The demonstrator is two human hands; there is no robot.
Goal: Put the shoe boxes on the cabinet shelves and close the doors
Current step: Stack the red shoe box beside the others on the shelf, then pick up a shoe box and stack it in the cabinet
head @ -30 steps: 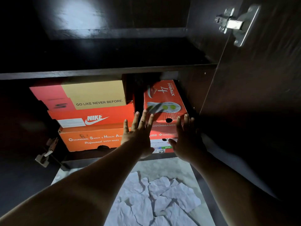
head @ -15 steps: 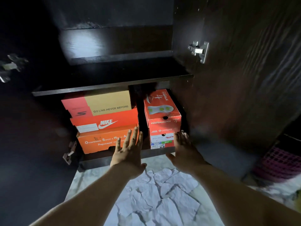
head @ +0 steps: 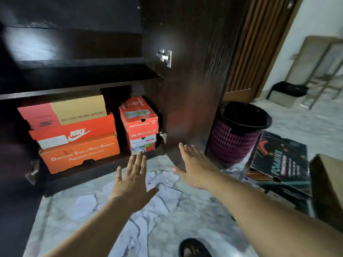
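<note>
The dark cabinet's bottom shelf [head: 89, 175] holds two stacks of shoe boxes. On the left, a red and tan box [head: 65, 114] lies on an orange Nike box [head: 74, 134], which lies on an orange safety-shoe box [head: 79, 153]. On the right, a red box [head: 138, 114] sits on a smaller white and red box [head: 143, 143]. My left hand [head: 132, 180] hovers flat with fingers spread in front of the shelf, touching nothing. My right hand [head: 194, 166] is flat and open near the lower edge of the open right door [head: 185, 71].
The upper shelf [head: 79, 75] looks bare. Right of the door stand a purple mesh bin with a black liner [head: 235, 134], a dark shoe box [head: 280, 162] and a brown box [head: 328, 182]. Crumpled white paper [head: 148, 206] lies on the marble floor. A sandalled foot [head: 193, 247] shows at the bottom.
Both hands have drawn back from the right stack of boxes, out of the cabinet. The view has pulled back and swung right, showing the bin and boxes beside the door.
</note>
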